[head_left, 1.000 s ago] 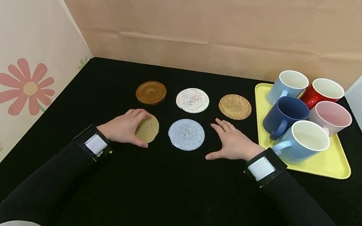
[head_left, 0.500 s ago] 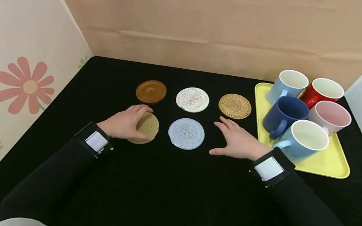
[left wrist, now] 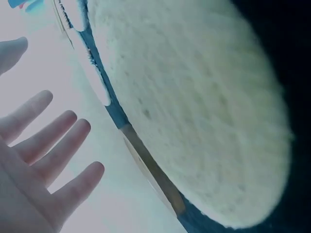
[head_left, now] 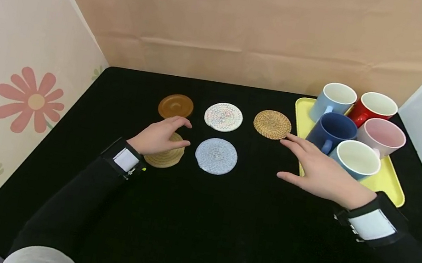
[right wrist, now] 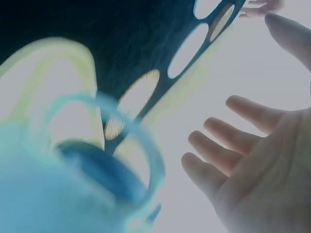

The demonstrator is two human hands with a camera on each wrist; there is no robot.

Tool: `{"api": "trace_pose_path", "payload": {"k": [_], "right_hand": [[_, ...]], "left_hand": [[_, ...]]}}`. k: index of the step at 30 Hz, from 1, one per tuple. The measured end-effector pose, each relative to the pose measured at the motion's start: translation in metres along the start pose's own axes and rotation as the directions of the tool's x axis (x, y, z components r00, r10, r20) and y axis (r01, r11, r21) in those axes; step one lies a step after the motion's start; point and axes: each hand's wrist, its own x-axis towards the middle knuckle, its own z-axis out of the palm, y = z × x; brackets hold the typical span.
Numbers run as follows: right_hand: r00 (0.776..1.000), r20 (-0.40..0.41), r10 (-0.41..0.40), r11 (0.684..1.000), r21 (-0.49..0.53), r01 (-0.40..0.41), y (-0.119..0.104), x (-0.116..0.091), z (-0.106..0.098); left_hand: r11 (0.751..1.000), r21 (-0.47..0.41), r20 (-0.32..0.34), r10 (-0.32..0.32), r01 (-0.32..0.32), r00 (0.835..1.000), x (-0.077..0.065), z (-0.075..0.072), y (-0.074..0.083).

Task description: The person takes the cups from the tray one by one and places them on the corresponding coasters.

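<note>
- Head: five coasters [head_left: 216, 156] lie in spaced rows on the worktop [head_left: 186, 229], seemingly to stay separate; at right, the yellow tray [head_left: 389, 185] keeps five mugs [head_left: 333, 127] together. The left hand [head_left: 154, 138] hovers over the near-left tan coaster [head_left: 164, 159].
- Left wrist: its fingers [left wrist: 65, 148] spread, holding nothing.
- Right wrist: right hand [right wrist: 267, 170] open-fingered, gripping nothing, beside a light-blue mug [right wrist: 53, 194].

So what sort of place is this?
Perhaps a staged tabletop set, not a lived-in kitchen: a creased brown sheet backs a black table, where coasters lie in two rows beside mugs on a yellow tray.
</note>
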Motion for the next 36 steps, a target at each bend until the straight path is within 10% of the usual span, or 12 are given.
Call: {"api": "trace_pose_path", "payload": {"k": [9, 16, 19, 25, 36], "right_hand": [[0.966, -0.256, -0.038, 0.998, -0.048, 0.026, 0.041, -0.043, -0.017], [0.958, -0.263, 0.118, 0.99, -0.038, -0.132, 0.07, -0.062, -0.022], [0.951, -0.259, 0.167, 0.985, 0.007, -0.171, 0.078, -0.065, -0.021], [0.954, -0.231, 0.191, 0.979, 0.118, -0.168, 0.089, -0.065, -0.015], [0.945, -0.273, 0.181, 0.979, 0.146, -0.145, 0.082, -0.058, -0.01]], "left_hand": [[0.963, 0.196, -0.051, 0.197, -0.184, 0.979, 0.012, 0.004, 0.019], [0.72, 0.529, -0.032, 0.547, -0.45, 0.837, 0.026, 0.015, 0.044], [0.673, 0.536, -0.005, 0.606, -0.51, 0.795, 0.033, 0.022, 0.056], [0.682, 0.46, 0.042, 0.623, -0.568, 0.781, 0.043, 0.036, 0.073], [0.751, 0.408, 0.025, 0.56, -0.52, 0.828, 0.042, 0.039, 0.072]]}}
